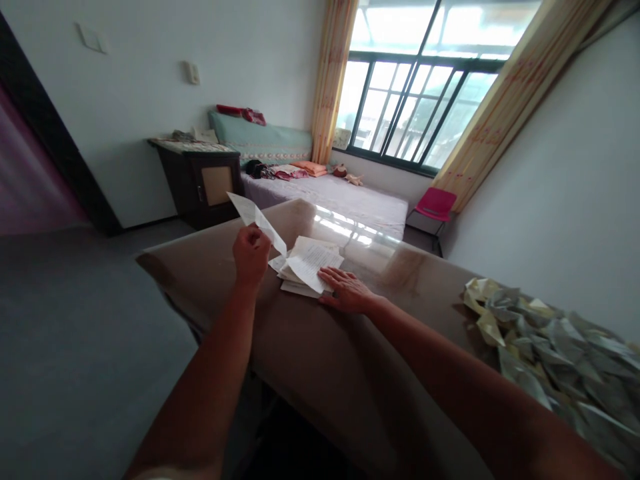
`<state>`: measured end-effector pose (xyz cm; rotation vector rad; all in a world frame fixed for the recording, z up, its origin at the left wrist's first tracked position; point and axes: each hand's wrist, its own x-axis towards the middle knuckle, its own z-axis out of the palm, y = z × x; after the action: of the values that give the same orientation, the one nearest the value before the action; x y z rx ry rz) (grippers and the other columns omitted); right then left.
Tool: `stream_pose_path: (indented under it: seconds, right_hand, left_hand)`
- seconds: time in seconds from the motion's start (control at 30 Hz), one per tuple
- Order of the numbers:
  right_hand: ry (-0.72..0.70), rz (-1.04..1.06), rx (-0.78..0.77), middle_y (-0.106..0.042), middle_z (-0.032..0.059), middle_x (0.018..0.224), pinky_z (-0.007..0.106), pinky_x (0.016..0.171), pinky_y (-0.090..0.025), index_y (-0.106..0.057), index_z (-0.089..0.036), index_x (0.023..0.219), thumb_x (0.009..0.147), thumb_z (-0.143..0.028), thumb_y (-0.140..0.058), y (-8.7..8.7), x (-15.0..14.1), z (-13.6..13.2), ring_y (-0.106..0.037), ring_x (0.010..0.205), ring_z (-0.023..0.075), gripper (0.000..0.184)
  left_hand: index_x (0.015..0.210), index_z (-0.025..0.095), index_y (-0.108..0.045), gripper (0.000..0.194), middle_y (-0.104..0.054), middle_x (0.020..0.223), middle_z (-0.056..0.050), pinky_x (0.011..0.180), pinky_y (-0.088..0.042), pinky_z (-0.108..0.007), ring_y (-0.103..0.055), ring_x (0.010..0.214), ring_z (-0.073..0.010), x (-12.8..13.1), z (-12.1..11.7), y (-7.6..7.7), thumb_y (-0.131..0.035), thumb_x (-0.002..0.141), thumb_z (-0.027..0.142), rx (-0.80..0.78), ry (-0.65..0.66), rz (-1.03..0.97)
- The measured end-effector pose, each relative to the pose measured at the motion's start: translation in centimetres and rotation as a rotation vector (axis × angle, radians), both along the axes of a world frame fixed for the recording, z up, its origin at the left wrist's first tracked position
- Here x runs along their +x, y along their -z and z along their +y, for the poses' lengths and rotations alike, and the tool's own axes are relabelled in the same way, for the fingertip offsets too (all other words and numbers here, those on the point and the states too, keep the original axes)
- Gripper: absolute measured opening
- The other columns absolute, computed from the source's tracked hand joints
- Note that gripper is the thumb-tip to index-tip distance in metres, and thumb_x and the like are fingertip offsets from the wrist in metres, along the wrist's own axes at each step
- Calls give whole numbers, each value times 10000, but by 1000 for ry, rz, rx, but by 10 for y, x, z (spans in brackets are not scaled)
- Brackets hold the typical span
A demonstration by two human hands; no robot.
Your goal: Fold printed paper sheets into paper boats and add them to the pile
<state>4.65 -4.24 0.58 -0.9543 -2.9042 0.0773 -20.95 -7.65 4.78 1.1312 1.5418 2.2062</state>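
A sheet of paper (263,222) is pinched in my left hand (251,252), lifted and tilted above the left side of a paper stack. Its lower right end meets the stack (300,288); whether it is joined there I cannot tell. My right hand (346,289) lies flat with fingers stretched out, its fingertips on the right edge of the printed top sheet (313,261). The papers in the stack sit unevenly, with edges sticking out on several sides. All of it rests on a shiny brown table (320,347).
A heap of folded papers (555,353) covers the table's right end. Beyond the table stand a bed (345,193), a dark cabinet (200,177) and a pink chair (436,203). The window (405,100) has yellow curtains (336,73).
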Motion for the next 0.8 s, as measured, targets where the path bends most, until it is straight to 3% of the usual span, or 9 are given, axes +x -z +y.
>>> stream_pose_path:
  seconds: [0.1,0.27,0.33,0.4,0.47,0.57,0.7,0.8]
  right_hand:
    - [18,-7,-2,-246,76,1552,468,1113,-235,-209,-221,1506,892,-657,-339,-1,0,-5,-223,1419,269,764]
    - [57,9,-25,-226,60,1560,456,1123,-222,-231,-219,1499,899,-643,-331,-2,-3,-10,-203,1427,260,742]
    - [77,27,-28,-240,71,1555,462,1127,-208,-251,-214,1493,886,-633,-382,-2,0,-15,-211,1423,270,749]
    - [106,85,-2,-273,93,1542,477,1119,-214,-258,-205,1488,874,-579,-460,-1,9,-24,-231,1412,280,747]
    - [167,187,32,-326,117,1516,487,1093,-261,-260,-196,1483,870,-470,-518,4,28,-33,-274,1389,281,719]
    - [315,381,17,-422,148,1445,480,1032,-360,-281,-188,1467,850,-330,-547,19,71,-44,-387,1313,281,687]
    - [462,642,-29,-310,186,1489,440,929,-471,-128,-211,1498,755,-201,-615,37,133,-62,-562,1104,245,889]
    - [513,644,66,-228,155,1531,435,973,-440,-94,-235,1507,718,-171,-646,32,161,-82,-495,1197,254,965]
  left_hand:
    - [793,186,-493,133,-624,1049,-37,586,-489,-171,-604,898,-143,18,-9,-23,-561,697,248,126,6,176]
    - [796,192,-446,88,-629,980,-31,540,-470,-164,-612,772,-109,29,-25,-69,-506,736,215,341,-77,214]
    - [824,192,-473,90,-627,1022,-41,576,-492,-176,-622,853,-130,35,-38,-84,-521,748,201,318,-42,352]
    - [806,190,-491,102,-609,1140,-62,624,-522,-202,-619,949,-158,49,-54,-90,-557,729,175,196,52,575]
    - [811,197,-495,101,-590,1214,-58,727,-545,-248,-591,1053,-177,73,-68,-84,-548,739,152,73,197,812]
    - [828,210,-518,86,-569,1284,-37,888,-518,-321,-534,1156,-196,122,-78,-56,-525,768,148,-128,367,1122]
    - [1034,200,-539,222,-558,1298,-74,859,-526,-356,-548,1144,-222,187,-77,-9,-487,821,168,-336,582,1377]
    - [1089,177,-532,261,-581,1244,-107,837,-523,-358,-581,1109,-242,223,-77,12,-479,833,182,-372,714,1438]
